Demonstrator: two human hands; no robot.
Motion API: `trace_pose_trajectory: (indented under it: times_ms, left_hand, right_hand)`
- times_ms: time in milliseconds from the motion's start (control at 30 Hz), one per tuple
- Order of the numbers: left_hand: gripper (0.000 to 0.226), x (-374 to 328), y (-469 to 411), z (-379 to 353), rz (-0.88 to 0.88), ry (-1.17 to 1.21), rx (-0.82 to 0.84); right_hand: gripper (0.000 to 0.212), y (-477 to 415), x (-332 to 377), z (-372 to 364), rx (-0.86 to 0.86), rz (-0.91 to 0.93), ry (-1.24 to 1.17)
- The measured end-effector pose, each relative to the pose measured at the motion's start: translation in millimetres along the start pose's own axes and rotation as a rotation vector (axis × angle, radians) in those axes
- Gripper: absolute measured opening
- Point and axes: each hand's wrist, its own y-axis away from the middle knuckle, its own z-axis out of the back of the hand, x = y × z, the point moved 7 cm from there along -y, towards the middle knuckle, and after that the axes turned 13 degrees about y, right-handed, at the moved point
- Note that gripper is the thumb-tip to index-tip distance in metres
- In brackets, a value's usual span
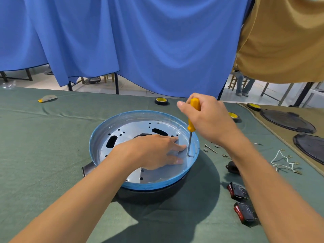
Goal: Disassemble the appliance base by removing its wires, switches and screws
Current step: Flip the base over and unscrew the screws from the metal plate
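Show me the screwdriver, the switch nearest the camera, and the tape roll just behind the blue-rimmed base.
screwdriver [190, 126]: head view, lower end of its yellow handle.
nearest switch [245, 213]: head view, its black body.
tape roll [161, 101]: head view, its yellow centre.

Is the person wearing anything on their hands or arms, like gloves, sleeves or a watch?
No. The left hand and the right hand are both bare, with no gloves or rings to be seen. The left forearm and the right forearm are uncovered as far as the picture shows: no sleeves, watch or wristband.
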Motion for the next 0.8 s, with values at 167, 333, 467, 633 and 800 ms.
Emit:
trace_pose_trajectory:
  times_ms: [167, 333, 467, 633, 800]
  left_hand:
    - [0.052, 0, 3, -1, 0.010, 0.008, 0.005]
    - [0.052, -3, 4, -1, 0.007, 0.009, 0.006]
    - [0.052, -2, 4, -1, 0.010, 0.019, 0.004]
    - [0.052, -2, 4, 0, 0.001, 0.024, -0.002]
    - [0.052, -2, 4, -1, -0.004, 0.034, -0.004]
  right_hand:
    - [0.021, -4, -8, 8, 0.083, -0.004, 0.167]
    - [0.024, -4, -9, 5, 0.137, 0.015, 0.250]
    - [0.043, -4, -4, 14, -0.026, 0.053, 0.301]
    - [0.018, -7, -10, 12, 0.032, 0.046, 0.255]
    - [0.036, -7, -11, 15, -0.072, 0.039, 0.246]
